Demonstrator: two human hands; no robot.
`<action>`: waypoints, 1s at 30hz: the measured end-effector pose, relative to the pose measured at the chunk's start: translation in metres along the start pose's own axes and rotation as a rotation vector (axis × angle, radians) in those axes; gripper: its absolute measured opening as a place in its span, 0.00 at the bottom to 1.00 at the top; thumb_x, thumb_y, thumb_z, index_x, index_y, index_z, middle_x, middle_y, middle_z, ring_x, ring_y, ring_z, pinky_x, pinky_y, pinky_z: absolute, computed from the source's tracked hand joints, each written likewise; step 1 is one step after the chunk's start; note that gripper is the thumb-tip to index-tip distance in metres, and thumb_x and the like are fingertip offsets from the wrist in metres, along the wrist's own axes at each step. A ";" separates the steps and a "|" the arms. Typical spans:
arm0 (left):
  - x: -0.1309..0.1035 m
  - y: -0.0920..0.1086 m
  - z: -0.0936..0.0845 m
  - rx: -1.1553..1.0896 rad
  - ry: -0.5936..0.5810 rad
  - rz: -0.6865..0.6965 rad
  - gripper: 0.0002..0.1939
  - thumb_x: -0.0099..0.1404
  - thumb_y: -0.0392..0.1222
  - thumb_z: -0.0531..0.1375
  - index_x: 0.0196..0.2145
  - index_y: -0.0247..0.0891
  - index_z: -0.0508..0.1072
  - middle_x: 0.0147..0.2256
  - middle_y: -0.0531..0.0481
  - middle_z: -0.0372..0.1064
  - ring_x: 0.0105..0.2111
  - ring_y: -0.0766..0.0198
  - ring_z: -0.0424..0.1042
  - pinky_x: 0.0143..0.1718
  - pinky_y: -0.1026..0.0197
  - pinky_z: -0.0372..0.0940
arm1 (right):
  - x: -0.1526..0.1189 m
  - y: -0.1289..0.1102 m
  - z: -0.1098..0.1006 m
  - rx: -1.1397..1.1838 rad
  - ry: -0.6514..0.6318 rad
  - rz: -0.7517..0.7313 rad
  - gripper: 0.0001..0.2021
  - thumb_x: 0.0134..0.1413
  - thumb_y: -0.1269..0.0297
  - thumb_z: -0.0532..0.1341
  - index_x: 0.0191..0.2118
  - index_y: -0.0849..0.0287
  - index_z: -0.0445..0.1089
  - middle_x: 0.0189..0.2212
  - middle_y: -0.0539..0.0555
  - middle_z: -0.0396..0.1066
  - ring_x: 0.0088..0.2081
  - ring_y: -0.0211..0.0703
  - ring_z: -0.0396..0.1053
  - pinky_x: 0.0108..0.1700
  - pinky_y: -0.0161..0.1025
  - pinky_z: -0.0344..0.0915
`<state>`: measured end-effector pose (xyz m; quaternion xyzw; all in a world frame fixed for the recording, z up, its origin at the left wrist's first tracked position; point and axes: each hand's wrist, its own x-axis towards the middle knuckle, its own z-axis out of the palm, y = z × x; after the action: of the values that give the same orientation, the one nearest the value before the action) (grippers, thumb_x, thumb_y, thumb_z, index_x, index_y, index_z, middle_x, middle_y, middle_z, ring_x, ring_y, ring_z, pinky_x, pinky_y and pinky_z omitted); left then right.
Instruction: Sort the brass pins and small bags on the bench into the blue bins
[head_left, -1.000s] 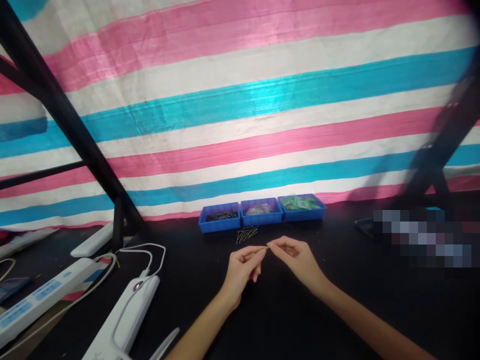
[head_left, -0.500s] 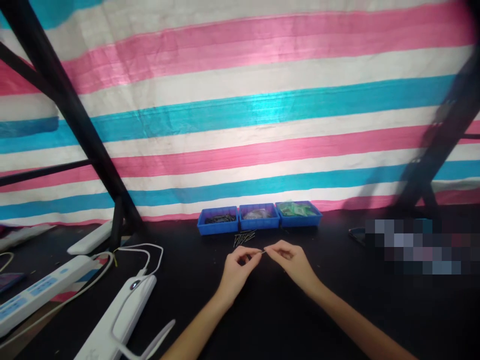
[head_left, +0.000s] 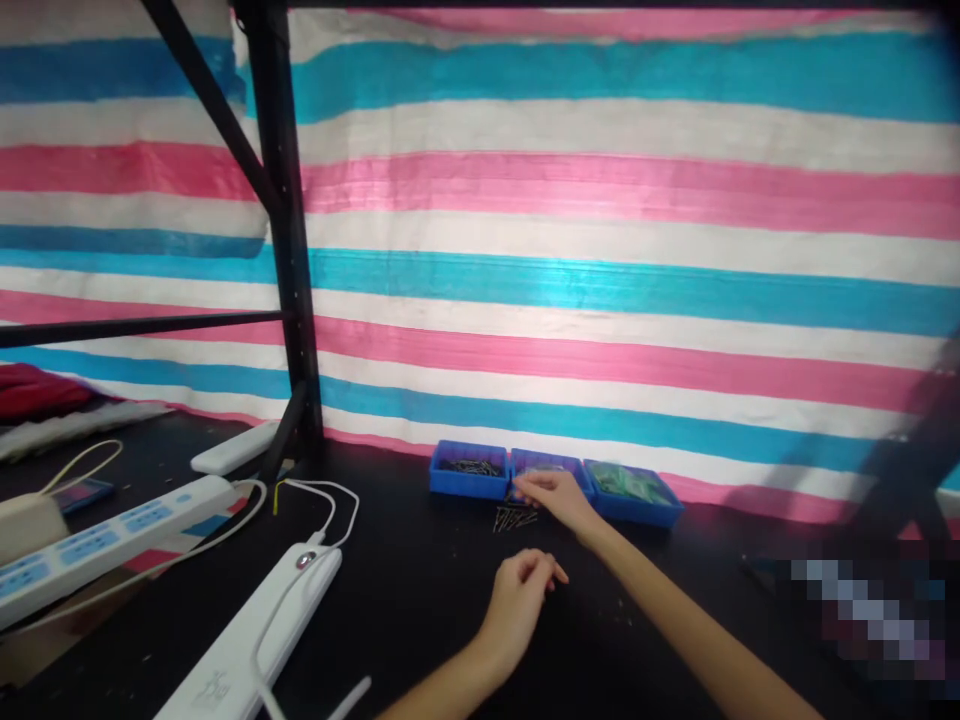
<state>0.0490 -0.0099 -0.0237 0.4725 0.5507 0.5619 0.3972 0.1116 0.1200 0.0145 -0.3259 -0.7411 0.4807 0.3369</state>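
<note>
My right hand [head_left: 559,500] reaches over the front of the middle blue bin [head_left: 551,463], its thumb and fingertips pinched together above several thin pin-like pieces [head_left: 514,518] laid in a row on the table. Whatever is between those fingertips is too small to make out. Nearer to me, my left hand [head_left: 519,605] hovers low over the black table with its fingers curled together; I cannot see what they hold, if anything. The left blue bin [head_left: 470,487] contains dark thin pieces. Green plastic packets [head_left: 630,483] fill the right blue bin [head_left: 637,510].
A white power bank [head_left: 255,625] with a white cable lies at the left. Behind it are a white power strip [head_left: 112,540] and a black metal post [head_left: 289,250]. A striped sheet [head_left: 600,300] hangs behind the bins. A blurred patch [head_left: 877,610] covers the right.
My hands were together at a small thin piece and are now apart. My right hand has gone forward to the middle bin; my left is nearer to me. The view has turned left.
</note>
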 end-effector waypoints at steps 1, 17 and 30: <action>-0.001 0.000 0.001 0.049 -0.018 0.039 0.15 0.57 0.42 0.51 0.22 0.35 0.73 0.22 0.52 0.61 0.24 0.68 0.60 0.25 0.65 0.54 | 0.010 -0.004 0.005 0.027 0.019 0.004 0.19 0.40 0.51 0.63 0.32 0.62 0.75 0.27 0.55 0.75 0.27 0.39 0.69 0.33 0.37 0.66; -0.003 0.003 -0.008 0.530 -0.088 0.177 0.11 0.57 0.41 0.52 0.24 0.39 0.73 0.28 0.53 0.66 0.27 0.67 0.63 0.27 0.65 0.54 | -0.006 0.031 -0.012 -0.952 -0.145 -0.444 0.12 0.48 0.76 0.57 0.35 0.56 0.74 0.36 0.52 0.74 0.40 0.42 0.68 0.44 0.39 0.60; 0.007 -0.001 -0.014 0.622 -0.021 0.154 0.13 0.59 0.43 0.51 0.25 0.40 0.72 0.27 0.54 0.64 0.26 0.68 0.63 0.27 0.66 0.54 | -0.025 0.047 -0.015 -1.045 -0.161 -0.570 0.10 0.56 0.69 0.54 0.35 0.55 0.73 0.33 0.53 0.74 0.42 0.44 0.60 0.42 0.42 0.50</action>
<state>0.0334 -0.0070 -0.0235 0.6172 0.6546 0.3902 0.1957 0.1456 0.1223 -0.0297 -0.1995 -0.9606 -0.0334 0.1905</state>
